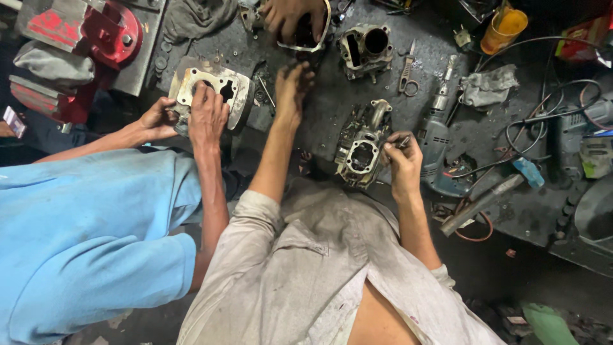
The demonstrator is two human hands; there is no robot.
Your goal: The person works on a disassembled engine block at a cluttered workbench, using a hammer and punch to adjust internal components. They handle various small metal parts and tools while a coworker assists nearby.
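Engine casing (361,147), grimy grey metal, round bore, right hand (403,163) alongside

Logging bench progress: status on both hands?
Left hand flat on black bench. Right hand grips thin tool against grimy metal engine casing. Grey drill alongside.

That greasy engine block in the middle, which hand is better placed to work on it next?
Probably the right hand. It rests against the engine block and pinches a small dark tool at its edge. The left hand is stretched away over the black workbench, touching no part of the block.
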